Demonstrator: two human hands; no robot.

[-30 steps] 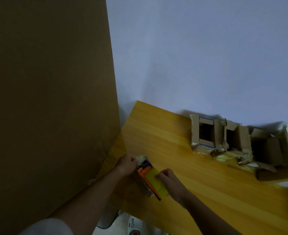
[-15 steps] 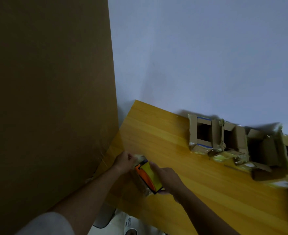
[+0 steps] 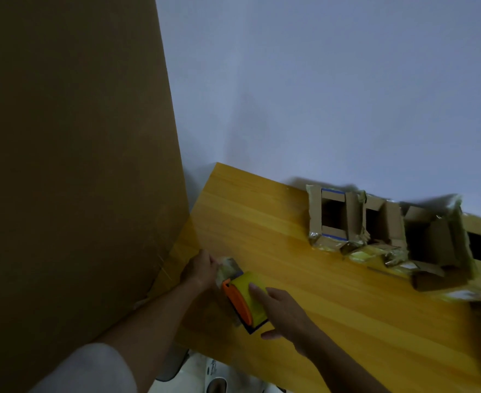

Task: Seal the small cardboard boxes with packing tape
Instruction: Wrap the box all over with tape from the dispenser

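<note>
An orange tape dispenser (image 3: 237,303) with a yellow tape roll lies at the near left corner of the wooden table (image 3: 304,279). My right hand (image 3: 283,313) grips the roll, fingers over its top and thumb below. My left hand (image 3: 201,269) holds a small tape-wrapped cardboard box (image 3: 228,268) just beyond the dispenser; most of that box is hidden. Several small cardboard boxes (image 3: 335,219) with open flaps and old tape stand in a row along the table's far edge at the right.
A tall brown cardboard sheet (image 3: 72,165) stands against the table's left side, close to my left arm. A pale wall rises behind the table. White shoes (image 3: 216,375) show on the floor below the near edge.
The dispenser has tipped so its orange side faces me. My right hand has shifted from its end to over the yellow roll. My left hand stays on the small box.
</note>
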